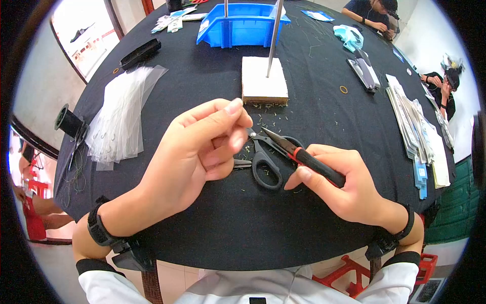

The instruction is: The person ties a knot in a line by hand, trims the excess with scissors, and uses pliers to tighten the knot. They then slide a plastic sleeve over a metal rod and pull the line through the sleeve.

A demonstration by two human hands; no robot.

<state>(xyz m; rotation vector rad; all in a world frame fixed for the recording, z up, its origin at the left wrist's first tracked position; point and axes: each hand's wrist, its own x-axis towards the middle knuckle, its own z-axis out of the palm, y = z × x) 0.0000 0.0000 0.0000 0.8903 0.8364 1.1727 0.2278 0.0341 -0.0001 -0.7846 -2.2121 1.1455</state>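
Note:
My left hand (202,144) is raised over the near middle of the table, thumb and index finger pinched together. Whatever is in that pinch, if anything, is too small to make out. In my right hand (349,185) are needle-nose pliers (319,166) with black-and-red handles, their pointed dark jaws aimed up and left toward my left fingertips. Beneath and between both hands lie black-handled scissors (267,175), partly covered. Just beyond them stands a white-topped square block (258,83) with a thin upright metal rod (273,43). Small greenish clippings are scattered around it.
Clear plastic bags holding small hooks (119,116) and a black thread spool (67,121) lie left. A blue bin (248,33) stands at the back. To the right are a stapler (363,73) and stacked cards (415,126). Two people sit at the far right.

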